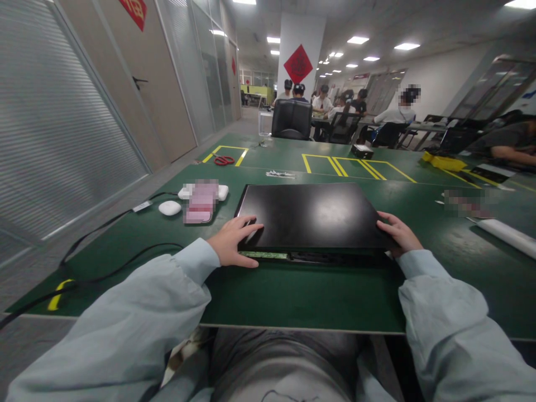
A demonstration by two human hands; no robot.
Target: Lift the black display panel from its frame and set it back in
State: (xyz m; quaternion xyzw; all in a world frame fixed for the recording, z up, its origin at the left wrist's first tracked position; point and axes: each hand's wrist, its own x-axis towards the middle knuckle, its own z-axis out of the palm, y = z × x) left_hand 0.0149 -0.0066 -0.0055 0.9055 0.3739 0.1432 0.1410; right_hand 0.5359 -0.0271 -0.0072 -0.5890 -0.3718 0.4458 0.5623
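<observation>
A flat, glossy black cover (314, 215) lies over a thin device in front of me. In the gap below its front edge I see a strip of green circuit board (266, 255). My left hand (232, 240) grips the cover's left front corner, fingers on top and thumb low at the front gap. At the right end, my right hand (400, 233) has its fingers on the side edge, with the thumb mostly hidden beneath. Whether the cover touches the device all round I cannot tell.
On the green table (310, 301), a pink phone-like item (201, 202), a white mouse-shaped object (170, 208) and black cables (125, 259) lie to the left. Red scissors (224, 161) and a small black box (362, 151) are farther back. A white roll (508, 237) lies right. Several people sit beyond.
</observation>
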